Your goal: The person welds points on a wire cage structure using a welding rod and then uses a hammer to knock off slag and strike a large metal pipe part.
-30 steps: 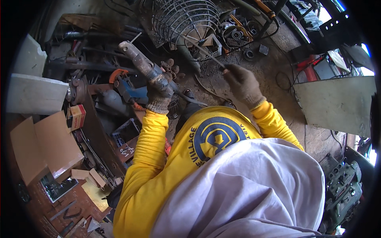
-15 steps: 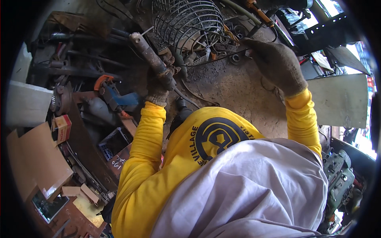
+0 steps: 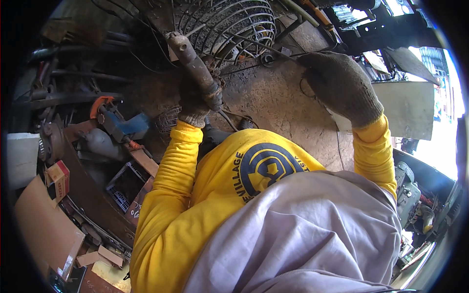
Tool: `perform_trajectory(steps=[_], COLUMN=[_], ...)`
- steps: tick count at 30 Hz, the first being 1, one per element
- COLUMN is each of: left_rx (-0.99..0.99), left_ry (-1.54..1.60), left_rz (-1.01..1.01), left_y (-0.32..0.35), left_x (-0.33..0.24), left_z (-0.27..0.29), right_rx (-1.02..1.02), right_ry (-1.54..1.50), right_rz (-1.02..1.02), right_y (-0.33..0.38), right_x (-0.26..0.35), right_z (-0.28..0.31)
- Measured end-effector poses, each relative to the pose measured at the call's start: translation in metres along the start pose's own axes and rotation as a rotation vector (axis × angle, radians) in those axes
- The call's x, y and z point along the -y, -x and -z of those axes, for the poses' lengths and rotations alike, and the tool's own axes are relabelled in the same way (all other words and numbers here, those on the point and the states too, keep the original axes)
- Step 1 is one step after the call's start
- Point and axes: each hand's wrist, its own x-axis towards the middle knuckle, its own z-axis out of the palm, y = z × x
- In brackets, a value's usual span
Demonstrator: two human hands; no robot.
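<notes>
In a knitted work glove, my left hand [image 3: 194, 108] is closed around a thick, worn metal rod [image 3: 191, 58]. The rod tilts up to the left and has a round cross hole near its upper end. A dark cable [image 3: 227, 120] runs down from its lower end. My right hand [image 3: 339, 85], gloved too, is closed on a thin dark rod [image 3: 266, 48] that points left across the wire cage. The fingertips of both hands are partly hidden by the gloves and the angle.
A round wire cage [image 3: 239, 24] stands on the dirty floor ahead. On the left are a blue and orange tool [image 3: 124, 124], a dark crate [image 3: 128, 184] and cardboard [image 3: 46, 227]. A pale panel [image 3: 405, 108] and greenish machinery [image 3: 408, 195] stand right.
The view has shifted. The thin rod in my right hand now slants up to the left, where it sloped down before. My left hand keeps hold of the thick rod.
</notes>
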Motion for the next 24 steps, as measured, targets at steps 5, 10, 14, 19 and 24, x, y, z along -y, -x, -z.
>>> perform_trajectory(steps=[5,10,14,19,24], left_rx=[-0.127,-0.308,-0.189,0.078,-0.305], left_ry=[-0.740,-0.717,-0.988,0.203,-0.674], left_rz=[-0.309,-0.145,-0.367,0.027,-0.112], left_y=[0.002,0.007,0.009,0.005,0.006], left_x=[0.001,-0.009,-0.018,-0.007,0.007], left_z=[0.014,0.004,-0.014,0.005,0.023], right_rx=[0.061,0.114,0.032,0.124,0.041], right_ry=[-0.113,-0.149,-0.203,-0.229,-0.286], right_rz=[0.076,0.115,0.177,0.137,0.242], right_y=[-0.001,-0.004,-0.003,-0.008,-0.010], right_x=[-0.007,-0.008,-0.021,-0.023,-0.029], right_z=[-0.005,0.002,0.000,0.002,-0.006])
